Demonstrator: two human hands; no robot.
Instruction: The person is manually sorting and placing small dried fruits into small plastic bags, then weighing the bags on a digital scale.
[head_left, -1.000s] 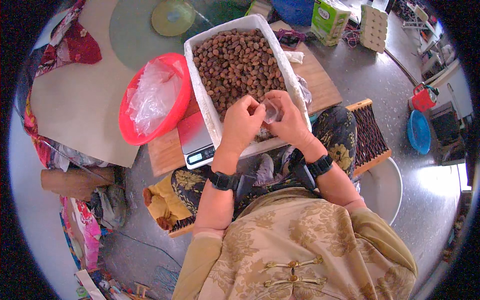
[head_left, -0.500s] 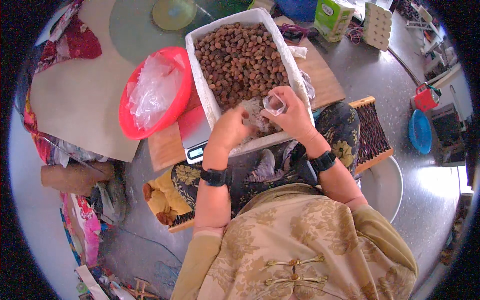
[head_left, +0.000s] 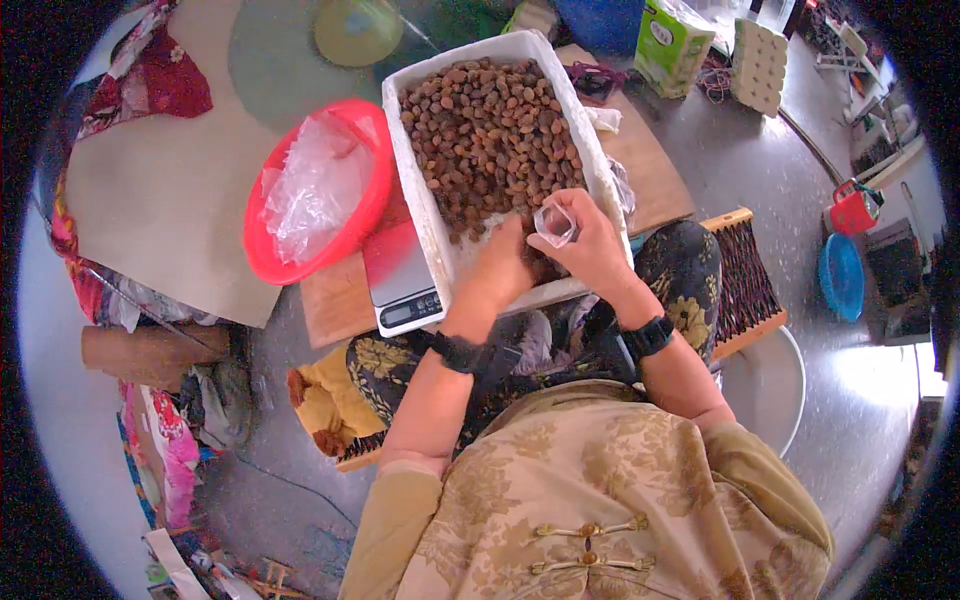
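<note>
A white foam box (head_left: 396, 150) holds a heap of brown, wrinkled dried fruits or nuts (head_left: 490, 130). Over its near right corner, my right hand (head_left: 592, 245) grips a small clear plastic cup (head_left: 555, 224) with an angular rim, thumb and fingers closed around its side. My left hand (head_left: 505, 262) reaches into the near end of the box, just left of the cup. Its fingers are blurred and partly hidden, so what they hold does not show. A whitish patch (head_left: 466, 252) lies beside that hand inside the box; its material is unclear.
To the left, a red plastic basin (head_left: 262, 235) contains clear plastic bags (head_left: 318, 190). A flat digital scale (head_left: 408, 312) sits by the box's near left side on a wooden board (head_left: 335, 300). A green tissue pack (head_left: 672, 48) and an egg tray (head_left: 760, 68) stand at the far right.
My left hand has moved right and lower into the box, closer to the cup. My right hand keeps holding the cup. The whole view has shifted slightly.
</note>
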